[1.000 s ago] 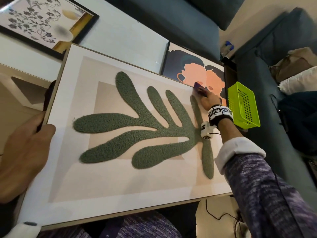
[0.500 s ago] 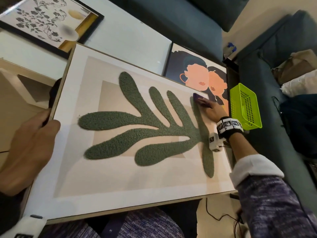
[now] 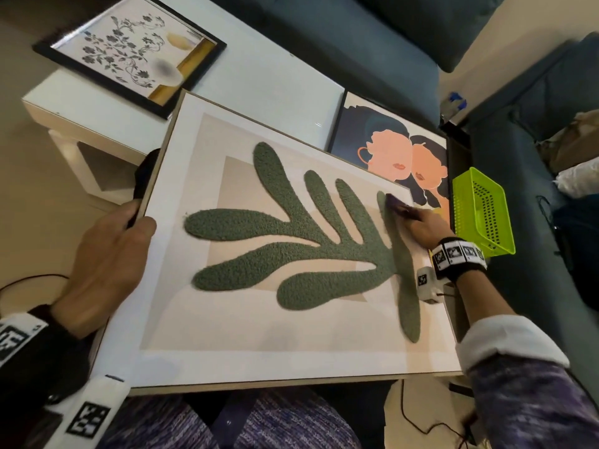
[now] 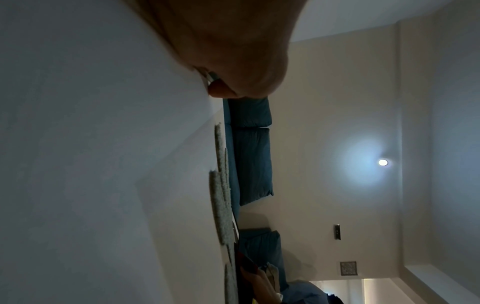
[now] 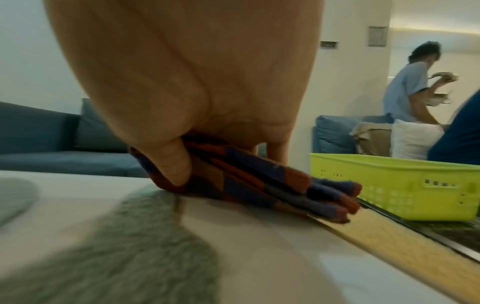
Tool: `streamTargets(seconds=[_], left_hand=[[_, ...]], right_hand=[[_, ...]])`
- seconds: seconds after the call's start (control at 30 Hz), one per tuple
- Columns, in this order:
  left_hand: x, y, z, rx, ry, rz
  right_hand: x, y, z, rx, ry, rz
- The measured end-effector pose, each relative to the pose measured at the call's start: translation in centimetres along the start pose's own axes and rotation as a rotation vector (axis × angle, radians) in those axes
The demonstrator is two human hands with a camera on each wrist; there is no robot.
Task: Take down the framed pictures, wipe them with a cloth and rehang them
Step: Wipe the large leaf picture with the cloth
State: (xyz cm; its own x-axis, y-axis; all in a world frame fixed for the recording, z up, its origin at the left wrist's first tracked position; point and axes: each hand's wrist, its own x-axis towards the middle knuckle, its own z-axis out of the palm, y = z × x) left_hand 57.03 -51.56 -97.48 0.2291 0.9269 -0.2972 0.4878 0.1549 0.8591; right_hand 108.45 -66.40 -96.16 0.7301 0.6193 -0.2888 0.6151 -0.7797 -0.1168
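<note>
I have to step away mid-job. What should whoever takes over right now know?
Left hand grips the left edge of the leaf picture, which lies across the lap.
Right hand presses the folded cloth on its far right corner.
Floral picture and faces picture lie on the white table.
Done: all three are down.
Left: finish wiping, then rehang; whether the other two are wiped cannot be told.

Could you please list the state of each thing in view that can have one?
Leaf picture: off the wall, lying flat.
Cloth: folded, pressed on the leaf picture.
Right hand: grips the cloth.
Left hand: grips the picture's left edge.
Floral picture: on the white table.
Green basket: contents unclear.
</note>
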Motion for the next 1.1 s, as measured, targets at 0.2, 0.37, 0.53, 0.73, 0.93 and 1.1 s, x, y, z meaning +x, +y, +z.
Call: streamTargets(seconds=[0.2,0.37,0.53,0.73,0.93,1.1], left_hand=[[0.1,-0.5,0.3,0.015,0.002,0.013],[0.4,-0.5,0.4,-0.003,-0.022,0.029],[0.2,-0.4,0.2,-0.001,-0.009,0.033],[-0.2,-0.7,-0.1,-0.038,-0.032,-0.008],[3.1,-5.5,0.0,0.051,0.067,0.052],[2.3,-3.3,0.4,0.145,-0.002,0.086]], right_hand=[[0.7,0.7,-0.8,-0.034,0.065,0.043],[0.7,1.8,-0.3,-0.104,0.048,0.103],[-4.5,3.0,0.2,-0.179,0.01,0.092],[-2.9,2.1,-0.9,-0.053,0.029,-0.082],[-9.9,4.3,-0.3,0.02,-0.145,-0.186],[-9.9,5.1,-0.5,0.023,-0.094,-0.184]])
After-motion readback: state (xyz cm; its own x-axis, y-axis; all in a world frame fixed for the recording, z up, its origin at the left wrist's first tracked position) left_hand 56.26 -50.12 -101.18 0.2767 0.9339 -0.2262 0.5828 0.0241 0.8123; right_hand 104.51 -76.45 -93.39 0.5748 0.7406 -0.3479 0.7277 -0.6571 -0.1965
